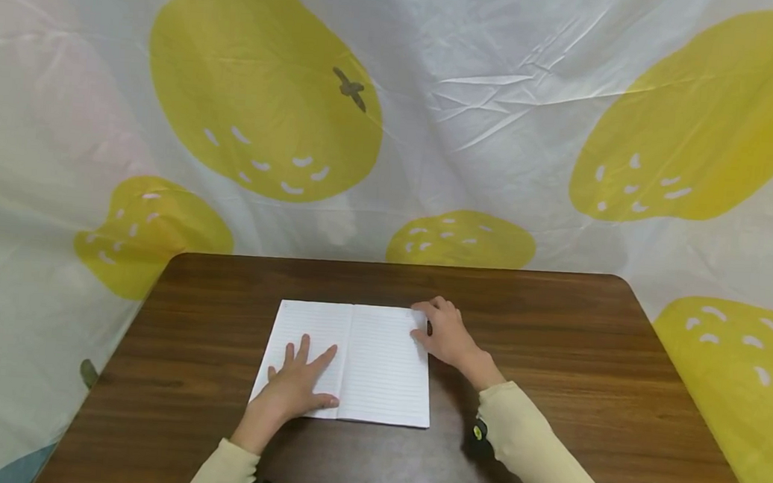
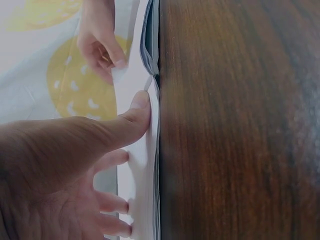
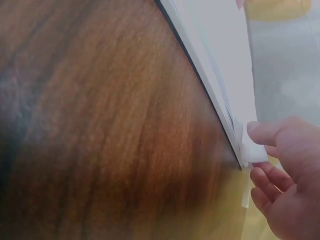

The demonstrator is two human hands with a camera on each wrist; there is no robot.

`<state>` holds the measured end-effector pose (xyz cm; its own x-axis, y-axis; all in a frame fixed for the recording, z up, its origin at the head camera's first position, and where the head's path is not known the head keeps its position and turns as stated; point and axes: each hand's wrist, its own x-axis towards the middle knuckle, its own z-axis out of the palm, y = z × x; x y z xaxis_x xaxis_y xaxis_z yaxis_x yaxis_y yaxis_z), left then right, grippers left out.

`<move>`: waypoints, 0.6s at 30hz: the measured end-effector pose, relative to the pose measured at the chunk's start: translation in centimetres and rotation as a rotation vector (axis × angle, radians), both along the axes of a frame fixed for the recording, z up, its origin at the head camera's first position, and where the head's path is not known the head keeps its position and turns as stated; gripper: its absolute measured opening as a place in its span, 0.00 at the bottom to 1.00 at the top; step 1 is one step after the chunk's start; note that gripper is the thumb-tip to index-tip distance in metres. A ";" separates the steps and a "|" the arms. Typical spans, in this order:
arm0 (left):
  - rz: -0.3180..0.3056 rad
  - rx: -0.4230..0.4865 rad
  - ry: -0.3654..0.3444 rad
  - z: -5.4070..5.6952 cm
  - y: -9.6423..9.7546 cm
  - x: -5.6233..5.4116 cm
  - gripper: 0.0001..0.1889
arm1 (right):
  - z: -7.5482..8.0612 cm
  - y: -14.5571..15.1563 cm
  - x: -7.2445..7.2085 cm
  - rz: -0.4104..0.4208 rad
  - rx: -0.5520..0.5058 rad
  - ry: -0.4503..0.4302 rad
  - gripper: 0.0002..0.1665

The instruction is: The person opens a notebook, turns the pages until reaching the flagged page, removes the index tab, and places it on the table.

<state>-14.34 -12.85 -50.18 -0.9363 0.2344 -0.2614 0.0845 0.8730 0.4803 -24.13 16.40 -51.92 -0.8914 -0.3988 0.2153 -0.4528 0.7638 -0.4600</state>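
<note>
An open notebook (image 1: 384, 368) with ruled white pages lies on the brown wooden table, its centre fold running away from me. On its left page rests my left hand (image 1: 294, 386), fingers spread, the thumb pointing toward the fold. In the left wrist view, the left thumb (image 2: 132, 122) presses near the notebook's edge by the fold. My right hand (image 1: 450, 337) is at the far right corner of the right page. Seen from the right wrist, its thumb and fingers pinch a lifted page corner (image 3: 256, 153), with the other sheets below.
The dark wood-grain table (image 1: 550, 403) extends around the notebook on all sides. Behind it hangs a pale curtain (image 1: 474, 143) printed with large yellow fruit. Each sleeve has a small dark device (image 1: 479, 431) at the wrist.
</note>
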 end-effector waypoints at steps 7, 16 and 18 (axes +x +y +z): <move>0.002 0.004 0.004 -0.1 0.0 0.1 0.47 | -0.4 0.6 0.2 -0.017 -0.135 0.012 0.22; 0.005 0.001 0.002 -0.1 0.0 0.1 0.47 | -1.0 1.0 0.8 -0.024 -0.214 0.010 0.27; 0.006 0.001 0.000 -0.2 0.0 0.1 0.47 | -1.0 1.1 1.0 -0.027 -0.240 0.014 0.27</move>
